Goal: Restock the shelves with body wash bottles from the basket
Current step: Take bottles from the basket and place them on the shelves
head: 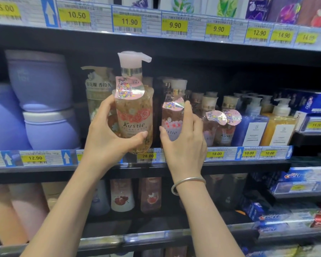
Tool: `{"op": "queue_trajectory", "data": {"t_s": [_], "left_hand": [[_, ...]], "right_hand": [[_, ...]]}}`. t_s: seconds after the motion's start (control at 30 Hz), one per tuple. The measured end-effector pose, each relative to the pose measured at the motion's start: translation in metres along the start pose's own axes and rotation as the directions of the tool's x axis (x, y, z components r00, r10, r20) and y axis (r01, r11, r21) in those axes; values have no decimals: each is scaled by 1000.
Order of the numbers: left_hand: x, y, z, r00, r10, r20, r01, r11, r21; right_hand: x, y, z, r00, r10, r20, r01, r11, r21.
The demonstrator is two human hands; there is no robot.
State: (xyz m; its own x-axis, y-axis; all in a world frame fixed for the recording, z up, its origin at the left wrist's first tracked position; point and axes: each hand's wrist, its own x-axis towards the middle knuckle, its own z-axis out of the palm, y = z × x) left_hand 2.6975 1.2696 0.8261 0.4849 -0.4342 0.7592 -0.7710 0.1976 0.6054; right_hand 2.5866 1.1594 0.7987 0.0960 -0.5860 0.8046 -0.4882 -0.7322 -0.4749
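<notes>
1. Left hand (pixel 107 134) grips a pump bottle (pixel 134 108) of body wash, thumb across the front under the "Kustie" label, fingers curled round the far side. It is held upright, in front of the middle shelf (pixel 174 166) edge, base above the 28.00 tag (pixel 148 156), not set down.
2. Right hand (pixel 182 138) is curled round a second bottle (pixel 172 115) of the same brand standing in the shelf, thumb on its label, fingers on its right side. Looks like it's shifting it or steadying it to make room; can't tell which.
3. Progress: judging by the row, several matching bottles (pixel 220 125) already stand to the right, so the facing is partly filled. Held bottle still needs placing, probably in the slot left of the gripped one.
4. Basket not in view, so remaining stock unknown.
5. Contents: held bottle is clear, amber liquid with flecks inside, appears full, pump cap (pixel 132 59) on. Neighbours: blue bottle (pixel 250 125) and yellow bottle (pixel 278 127) further right, purple tubs (pixel 41 80) left.
6. Risk: tight gap, a knock could topple the row.
</notes>
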Motion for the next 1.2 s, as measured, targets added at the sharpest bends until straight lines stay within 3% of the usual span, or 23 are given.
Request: {"op": "queue_trajectory", "data": {"t_s": [0.23,0.47,0.67,0.93,1.2], "left_hand": [[-1,1,-2,1000,-11,-10,11,1000,-19],[-1,2,-1,1000,2,10,-2,999,-35],[0,1,1,1000,2,20,-1,998,-56],[3,2,7,999,43,31,-40,995,-91],[6,-1,8,997,56,45,-52,995,-87]], "right_hand": [[0,-4,12,985,1,-170,-21,993,-115],[-2,-2,16,986,-8,-167,7,1000,-2],[-2,4,14,997,-2,-72,7,998,69],[-7,7,15,991,-39,-125,41,999,10],[-9,9,14,996,-28,-88,34,998,58]]}}
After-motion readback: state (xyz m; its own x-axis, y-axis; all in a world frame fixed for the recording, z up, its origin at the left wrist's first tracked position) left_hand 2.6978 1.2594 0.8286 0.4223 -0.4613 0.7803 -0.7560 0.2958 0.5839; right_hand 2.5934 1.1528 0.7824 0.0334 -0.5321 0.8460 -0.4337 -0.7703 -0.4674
